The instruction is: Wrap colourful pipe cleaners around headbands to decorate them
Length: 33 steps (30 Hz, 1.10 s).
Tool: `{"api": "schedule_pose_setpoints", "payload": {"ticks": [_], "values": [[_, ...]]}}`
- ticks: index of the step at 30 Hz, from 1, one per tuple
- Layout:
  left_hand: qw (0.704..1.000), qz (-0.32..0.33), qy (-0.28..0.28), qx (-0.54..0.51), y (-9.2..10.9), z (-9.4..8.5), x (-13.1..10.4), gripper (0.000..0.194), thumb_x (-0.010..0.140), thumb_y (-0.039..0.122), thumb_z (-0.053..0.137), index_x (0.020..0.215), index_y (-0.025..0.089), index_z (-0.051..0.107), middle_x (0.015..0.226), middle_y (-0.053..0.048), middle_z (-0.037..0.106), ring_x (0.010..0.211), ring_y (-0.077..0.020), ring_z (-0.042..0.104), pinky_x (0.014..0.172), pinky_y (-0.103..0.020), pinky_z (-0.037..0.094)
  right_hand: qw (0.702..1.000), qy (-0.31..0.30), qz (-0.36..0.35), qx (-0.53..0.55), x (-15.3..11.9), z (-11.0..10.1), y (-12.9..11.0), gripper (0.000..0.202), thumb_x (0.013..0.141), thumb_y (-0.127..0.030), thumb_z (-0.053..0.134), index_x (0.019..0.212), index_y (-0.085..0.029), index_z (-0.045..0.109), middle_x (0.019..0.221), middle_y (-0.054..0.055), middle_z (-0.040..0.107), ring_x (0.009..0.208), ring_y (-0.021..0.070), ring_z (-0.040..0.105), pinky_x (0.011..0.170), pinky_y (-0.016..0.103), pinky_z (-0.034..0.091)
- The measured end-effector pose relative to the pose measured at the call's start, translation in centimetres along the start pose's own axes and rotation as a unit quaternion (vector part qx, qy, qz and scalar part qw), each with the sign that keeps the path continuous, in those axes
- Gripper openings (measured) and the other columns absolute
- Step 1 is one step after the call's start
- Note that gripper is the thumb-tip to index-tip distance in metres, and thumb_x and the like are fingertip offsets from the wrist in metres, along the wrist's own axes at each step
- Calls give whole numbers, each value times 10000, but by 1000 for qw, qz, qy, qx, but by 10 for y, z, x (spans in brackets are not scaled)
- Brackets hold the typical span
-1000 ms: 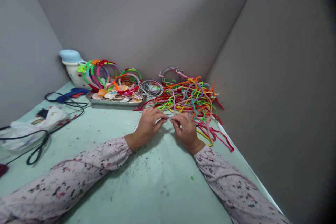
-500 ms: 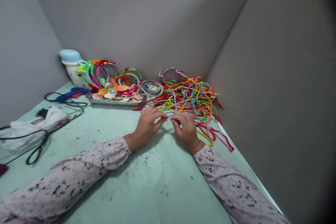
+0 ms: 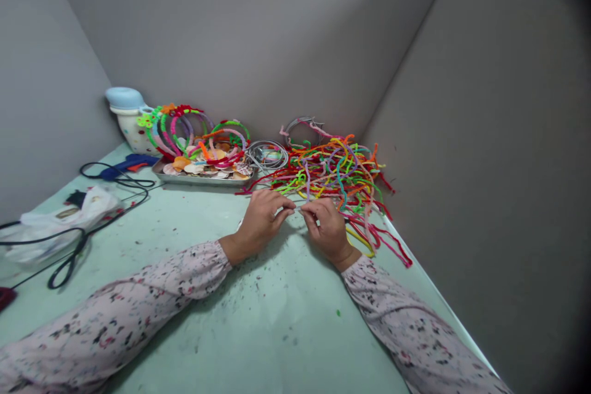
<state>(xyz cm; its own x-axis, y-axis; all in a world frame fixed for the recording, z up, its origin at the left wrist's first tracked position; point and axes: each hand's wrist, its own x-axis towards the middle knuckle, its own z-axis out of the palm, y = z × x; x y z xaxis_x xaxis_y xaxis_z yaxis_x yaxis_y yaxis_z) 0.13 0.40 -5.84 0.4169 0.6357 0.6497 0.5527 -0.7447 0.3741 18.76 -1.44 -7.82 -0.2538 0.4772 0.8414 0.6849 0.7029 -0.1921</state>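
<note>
Close together over the table's middle, my two hands pinch with thumb and forefinger. A thin greyish wire (image 3: 299,201) shows in the small gap between the fingertips; its ends are hidden. My left hand (image 3: 264,218) is closed at the left end of this gap. Just right of it, my right hand (image 3: 327,229) is closed, and a lavender pipe cleaner (image 3: 308,181) stands up from behind its fingertips. How the pipe cleaner meets the wire is too small to make out. Behind my right hand lies a tangled heap of coloured pipe cleaners (image 3: 355,163).
A metal tray (image 3: 203,180) of seashells (image 3: 196,168) bears several fuzzy headbands (image 3: 173,132). Coiled grey wires (image 3: 268,155) lie beside it. At left are a blue-lidded cup (image 3: 132,126), a blue glue gun (image 3: 124,166), a black cord (image 3: 85,235) and a plastic bag (image 3: 64,218). Walls enclose the table.
The lavender pipe cleaner, which curved down into the gap between my fingertips, now hangs straighter near my right fingers. More of the grey wire shows. Both hands stay almost in place.
</note>
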Motion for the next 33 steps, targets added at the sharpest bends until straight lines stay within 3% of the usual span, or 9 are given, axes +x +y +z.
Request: {"api": "schedule_pose_setpoints", "payload": {"ticks": [10,17,33], "values": [[1000,-13,-24,1,2,1,-1,76,868,261,572,865,206,624,847,-15,656,859,-192,539,809,-362,351,1000,-8,-14,-10,1,0,-2,124,870,-163,528,968,-211,586,867,61,617,826,180,597,720,318,526],[1000,-14,2,-16,3,-1,-1,138,865,281,582,977,202,602,879,-21,659,869,-188,550,819,-355,361,1000,3,-11,-9,1,0,-1,129,870,-164,533,981,-208,582,871,61,614,841,181,597,730,322,525],[998,-23,-53,-6,4,-4,0,145,896,304,519,884,202,621,858,-29,634,883,-194,514,840,-361,327,1000,-6,-20,-12,0,0,-1,128,866,-150,534,974,-198,583,871,69,614,831,180,595,713,310,524]]}}
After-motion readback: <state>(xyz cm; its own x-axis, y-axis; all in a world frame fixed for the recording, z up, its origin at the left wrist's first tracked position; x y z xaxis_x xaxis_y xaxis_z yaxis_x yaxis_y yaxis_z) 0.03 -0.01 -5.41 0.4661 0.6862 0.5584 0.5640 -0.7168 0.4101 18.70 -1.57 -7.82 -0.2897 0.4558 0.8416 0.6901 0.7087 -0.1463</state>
